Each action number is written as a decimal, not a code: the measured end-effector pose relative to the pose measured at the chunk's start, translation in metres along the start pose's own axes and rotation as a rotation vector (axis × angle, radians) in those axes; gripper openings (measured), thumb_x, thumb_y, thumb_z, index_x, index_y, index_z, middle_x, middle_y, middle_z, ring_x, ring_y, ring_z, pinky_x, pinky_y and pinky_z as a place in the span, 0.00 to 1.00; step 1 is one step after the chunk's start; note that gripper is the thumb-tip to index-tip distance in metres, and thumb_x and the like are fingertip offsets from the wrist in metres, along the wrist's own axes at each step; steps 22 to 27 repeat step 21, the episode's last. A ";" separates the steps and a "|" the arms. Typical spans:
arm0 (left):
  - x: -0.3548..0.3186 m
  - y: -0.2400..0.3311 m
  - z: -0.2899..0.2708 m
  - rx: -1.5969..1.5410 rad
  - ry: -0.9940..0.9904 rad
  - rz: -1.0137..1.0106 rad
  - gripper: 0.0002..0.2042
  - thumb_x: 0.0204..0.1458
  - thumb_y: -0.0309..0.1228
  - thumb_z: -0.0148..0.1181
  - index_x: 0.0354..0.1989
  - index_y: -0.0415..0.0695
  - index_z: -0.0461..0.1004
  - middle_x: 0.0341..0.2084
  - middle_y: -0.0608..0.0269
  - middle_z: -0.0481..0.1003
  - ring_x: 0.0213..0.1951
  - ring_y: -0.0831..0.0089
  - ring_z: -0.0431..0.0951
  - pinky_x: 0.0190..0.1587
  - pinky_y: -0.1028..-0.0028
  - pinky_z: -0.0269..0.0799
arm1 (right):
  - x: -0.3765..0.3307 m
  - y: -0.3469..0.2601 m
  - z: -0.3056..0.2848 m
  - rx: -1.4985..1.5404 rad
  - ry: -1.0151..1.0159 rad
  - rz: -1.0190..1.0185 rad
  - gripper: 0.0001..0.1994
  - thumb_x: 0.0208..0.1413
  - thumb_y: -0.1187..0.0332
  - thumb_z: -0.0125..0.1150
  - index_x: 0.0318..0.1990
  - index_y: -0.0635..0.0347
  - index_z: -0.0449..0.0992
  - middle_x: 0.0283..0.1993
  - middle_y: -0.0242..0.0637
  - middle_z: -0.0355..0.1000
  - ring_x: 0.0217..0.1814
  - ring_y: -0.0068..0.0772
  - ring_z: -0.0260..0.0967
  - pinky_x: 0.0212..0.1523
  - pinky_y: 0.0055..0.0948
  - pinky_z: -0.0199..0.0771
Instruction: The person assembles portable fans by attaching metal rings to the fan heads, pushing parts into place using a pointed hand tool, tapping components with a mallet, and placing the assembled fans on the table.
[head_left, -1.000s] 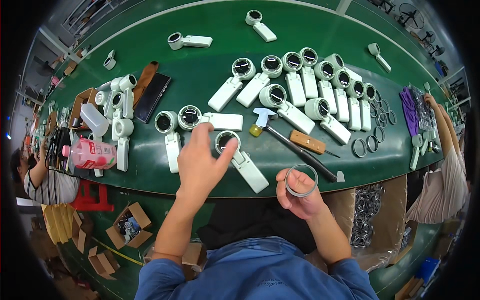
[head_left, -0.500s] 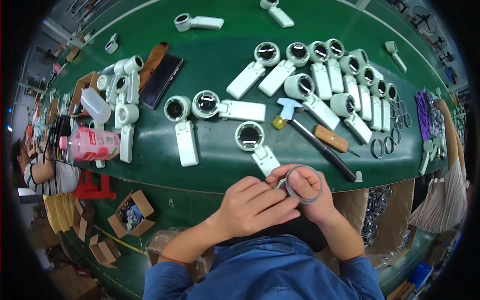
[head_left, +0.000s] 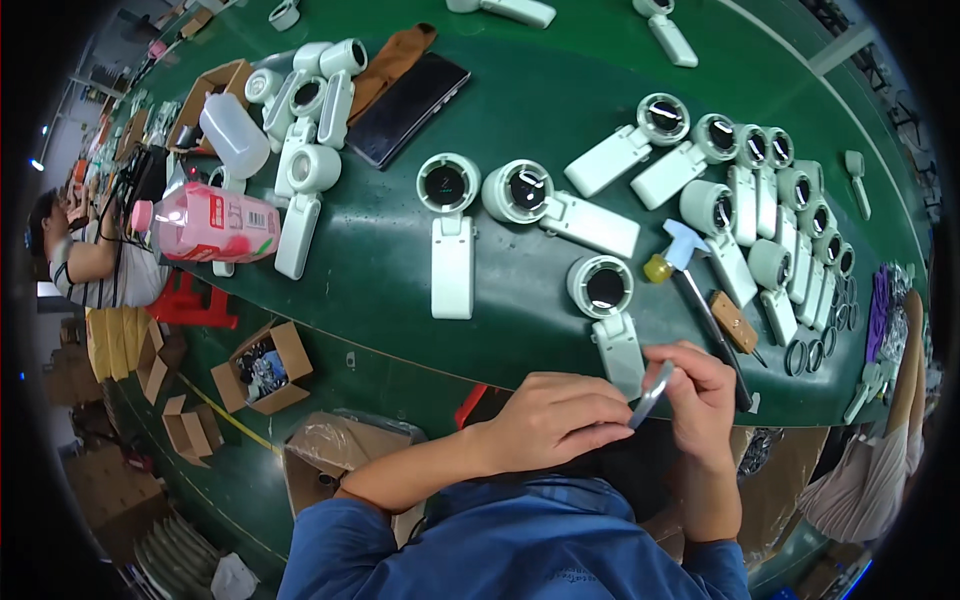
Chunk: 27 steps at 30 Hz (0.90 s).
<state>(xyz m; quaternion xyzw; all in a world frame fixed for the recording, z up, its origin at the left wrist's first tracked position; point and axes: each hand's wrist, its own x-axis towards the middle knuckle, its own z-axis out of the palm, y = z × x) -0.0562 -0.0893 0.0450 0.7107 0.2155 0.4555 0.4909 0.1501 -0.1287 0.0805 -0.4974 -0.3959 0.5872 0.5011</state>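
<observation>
**Head view: both my hands on one small ring at the table's near edge**

My right hand is curled closed around a thin silvery ring, seen almost edge-on. My left hand comes in beside it, fingers bent and closed loosely, fingertips pinching the lower end of the same ring. The two hands touch over the rim of the green table, close to my chest.

Just beyond my knuckles lies a white handheld magnifier, round lens end away from me, handle pointing at my hands. Beyond my right hand rests a hammer with a pale blue head and dark shaft. Farther out and to my left lie two more white magnifiers, and well off to my left a pink bottle lies on its side.
</observation>
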 end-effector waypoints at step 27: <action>0.027 -0.065 -0.055 -0.085 -0.180 -0.378 0.61 0.40 0.28 0.81 0.78 0.56 0.38 0.74 0.45 0.52 0.35 0.68 0.81 0.39 0.72 0.81 | 0.064 -0.003 0.004 -0.375 -0.133 -0.019 0.11 0.55 0.72 0.70 0.46 0.63 0.85 0.34 0.38 0.79 0.32 0.24 0.73 0.32 0.22 0.70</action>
